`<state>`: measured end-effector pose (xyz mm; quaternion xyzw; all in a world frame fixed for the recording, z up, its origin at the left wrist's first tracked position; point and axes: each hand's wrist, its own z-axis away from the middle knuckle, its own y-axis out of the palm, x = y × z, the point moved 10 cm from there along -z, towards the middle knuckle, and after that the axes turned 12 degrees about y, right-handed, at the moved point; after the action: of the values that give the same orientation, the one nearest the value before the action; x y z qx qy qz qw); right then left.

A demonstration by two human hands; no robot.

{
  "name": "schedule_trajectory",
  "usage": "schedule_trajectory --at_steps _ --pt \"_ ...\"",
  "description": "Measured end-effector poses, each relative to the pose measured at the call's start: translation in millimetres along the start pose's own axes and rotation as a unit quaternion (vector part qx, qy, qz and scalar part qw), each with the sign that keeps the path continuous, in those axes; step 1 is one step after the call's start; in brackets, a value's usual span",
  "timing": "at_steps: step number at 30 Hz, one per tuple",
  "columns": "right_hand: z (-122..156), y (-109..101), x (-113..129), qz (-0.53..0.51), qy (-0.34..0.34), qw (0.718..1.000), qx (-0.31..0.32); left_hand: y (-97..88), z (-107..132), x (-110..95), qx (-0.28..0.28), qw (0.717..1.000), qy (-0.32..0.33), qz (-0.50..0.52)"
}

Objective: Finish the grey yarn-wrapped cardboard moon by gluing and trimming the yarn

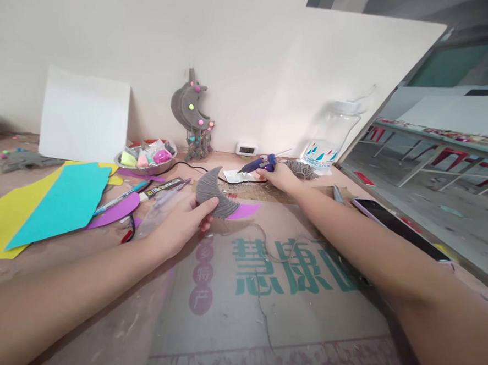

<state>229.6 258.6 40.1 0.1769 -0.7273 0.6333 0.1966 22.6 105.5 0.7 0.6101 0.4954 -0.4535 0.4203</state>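
A crescent moon cutout (pixel 212 194) wound in grey yarn is pinched in my left hand (pixel 194 215), thumb on its front. Its lower right tip shows bare purple (pixel 244 211). Farther back, my right hand (pixel 279 176) is wrapped about a blue glue gun (pixel 259 164), whose nozzle points left over a small white pad (pixel 240 177). Right behind that hand lies a ball of grey yarn (pixel 300 168). A loose strand of yarn (pixel 263 305) trails down the printed plastic sheet (pixel 317 330) below my hands.
A metal bowl (pixel 148 167) of colored clay packs stands back left, near yellow (pixel 15 207) and turquoise sheets (pixel 67 199). A decorated grey moon ornament (pixel 192 110) leans on the wall. A small clock (pixel 246 148), plastic bottle (pixel 329 135) and phone (pixel 398 225) sit toward the right.
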Motion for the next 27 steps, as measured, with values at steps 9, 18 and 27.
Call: schedule_trajectory --at_steps 9,18,27 --pt "39.1 -32.3 1.8 0.067 -0.065 0.995 -0.019 -3.0 1.2 -6.5 -0.027 0.999 0.018 0.021" --pt "149.4 -10.2 45.5 0.066 -0.214 0.972 0.067 -8.5 -0.9 -21.4 -0.045 0.995 0.079 -0.044" --pt "209.9 18.7 83.2 -0.033 -0.336 0.925 0.173 -9.1 2.8 -27.8 -0.045 0.993 0.068 -0.09"
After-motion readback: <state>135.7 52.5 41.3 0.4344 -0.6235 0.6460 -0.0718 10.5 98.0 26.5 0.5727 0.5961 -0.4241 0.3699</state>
